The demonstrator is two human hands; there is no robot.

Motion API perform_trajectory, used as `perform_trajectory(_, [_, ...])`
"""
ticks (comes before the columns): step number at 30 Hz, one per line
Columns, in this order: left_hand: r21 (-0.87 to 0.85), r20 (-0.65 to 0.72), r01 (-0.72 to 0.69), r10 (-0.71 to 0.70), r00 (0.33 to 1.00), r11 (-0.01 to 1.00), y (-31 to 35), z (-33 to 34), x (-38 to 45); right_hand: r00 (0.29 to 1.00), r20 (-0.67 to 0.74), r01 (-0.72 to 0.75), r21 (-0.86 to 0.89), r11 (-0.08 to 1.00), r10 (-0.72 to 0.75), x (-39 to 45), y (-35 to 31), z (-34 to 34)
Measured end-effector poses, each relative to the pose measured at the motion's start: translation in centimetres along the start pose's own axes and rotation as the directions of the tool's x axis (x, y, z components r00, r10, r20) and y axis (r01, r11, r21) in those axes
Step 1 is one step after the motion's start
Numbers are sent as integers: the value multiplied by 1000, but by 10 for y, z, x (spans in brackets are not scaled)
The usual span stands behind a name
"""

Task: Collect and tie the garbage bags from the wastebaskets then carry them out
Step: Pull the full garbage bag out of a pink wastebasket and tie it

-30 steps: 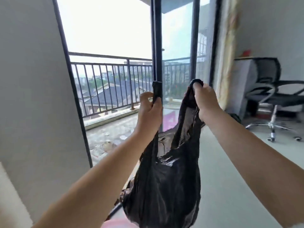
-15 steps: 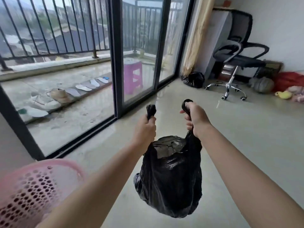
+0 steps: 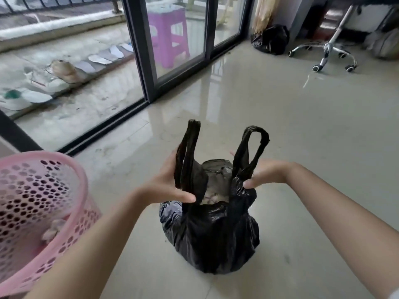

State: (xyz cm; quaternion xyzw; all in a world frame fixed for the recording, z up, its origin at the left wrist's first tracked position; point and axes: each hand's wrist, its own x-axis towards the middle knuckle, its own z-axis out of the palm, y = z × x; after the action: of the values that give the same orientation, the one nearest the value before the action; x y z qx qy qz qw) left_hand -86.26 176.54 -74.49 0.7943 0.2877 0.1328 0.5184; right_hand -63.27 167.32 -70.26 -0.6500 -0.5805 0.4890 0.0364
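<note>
Black garbage bag on floor, mouth open | left hand + right hand pinch handles | pink wastebasket beside

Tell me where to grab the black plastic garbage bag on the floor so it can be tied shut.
Grip the black plastic garbage bag by its two handle loops, coming from above. It sits on the glossy floor, mouth up and open, with both loops standing upright. The left hand and right hand already pinch the loops near their bases, one each side; that probably leaves enough free length above to cross and knot.

2 black bags, 1 pink wastebasket
</note>
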Motion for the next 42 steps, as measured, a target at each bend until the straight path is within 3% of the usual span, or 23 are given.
perform_trajectory(2, [163, 88, -72, 58, 994, 984, -9, 11, -4, 997, 82, 16, -51, 999, -11, -1, 3, 5])
perform_trajectory(4, [227, 101, -137, 116, 988, 964, -7, 25, -6, 992, 123, 9, 27, 1000, -12, 0, 3, 8])
perform_trajectory(7, [26, -85, -65, 67, 994, 998, 5, 39, 1, 999, -32, 22, 93, 995, -19, 2, 7, 10])
perform_trajectory(9, [-258, -179, 99, -148, 973, 961, 6, 42, 11, 954, -298, 107, 273, 956, -21, 9, 12, 8])
perform_trajectory(10, [-433, -182, 146, -245, 952, 890, 6, 40, 15, 913, -409, 190, 458, 868, 16, 14, 12, 8])
perform_trajectory(12, [-698, -190, 117, -340, 921, 707, 6, 36, 23, 847, -499, 367, 796, 480, 180, 24, 10, 6])
perform_trajectory(13, [-747, -218, 88, -369, 903, 659, 5, 34, 26, 826, -497, 420, 857, 297, 266, 32, 11, 6])
perform_trajectory(14, [-779, -254, 52, -391, 885, 625, 5, 34, 30, 801, -485, 450, 874, 181, 351, 40, 10, 8])
perform_trajectory(16, [-822, -290, 29, -461, 839, 569, 2, 34, 34, 747, -474, 480, 870, 114, 467, 54, 7, 13])
perform_trajectory(18, [-837, -269, 80, -533, 802, 542, -5, 30, 32, 753, -444, 451, 886, 111, 485, 62, 9, 14])
perform_trajectory(20, [-859, -239, 100, -567, 788, 502, -13, 24, 26, 818, -418, 374, 909, 185, 396, 65, 14, 11])
perform_trajectory(22, [-892, -211, 72, -552, 807, 447, -19, 17, 18, 883, -397, 274, 868, 414, 250, 68, 15, 10])
perform_trajectory(24, [-882, -222, 68, -537, 814, 467, -24, 12, 10, 910, -365, 143, 720, 679, 195, 72, 13, 11])
perform_trajectory(26, [-851, -259, 70, -531, 807, 521, -28, 8, 2, 916, -361, 82, 600, 796, 178, 73, 12, 12])
perform_trajectory(28, [-840, -299, 30, -509, 807, 541, -30, 5, -3, 917, -376, 102, 541, 835, 131, 75, 11, 11])
perform_trajectory(30, [-848, -301, -13, -462, 834, 529, -30, 3, -7, 901, -427, 224, 608, 762, 75, 79, 8, 12])
perform_trajectory(32, [-857, -294, -46, -412, 862, 514, -26, 2, -8, 890, -456, 402, 810, 428, 27, 83, 0, 16])
perform_trajectory(34, [-869, -315, -89, -406, 858, 486, -23, 4, -6, 869, -494, 487, 865, 121, 27, 84, -11, 20])
perform_trajectory(36, [-894, -336, -131, -450, 828, 428, -23, 5, -2, 881, -471, 472, 882, 1, 46, 87, -19, 24])
perform_trajectory(37, [-902, -339, -140, -467, 817, 409, -24, 5, 1, 906, -422, 421, 906, 37, 32, 88, -23, 25])
perform_trajectory(39, [-891, -338, -103, -494, 802, 442, -27, 9, 8, 963, -269, 262, 926, 273, -11, 89, -28, 29])
perform_trajectory(40, [-868, -324, -34, -512, 796, 495, -29, 12, 12, 983, -184, 175, 891, 420, -18, 92, -29, 31])
perform_trajectory(42, [-723, -276, 235, -584, 764, 650, -35, 17, 16, 996, -84, 55, 773, 632, 15, 97, -34, 37])
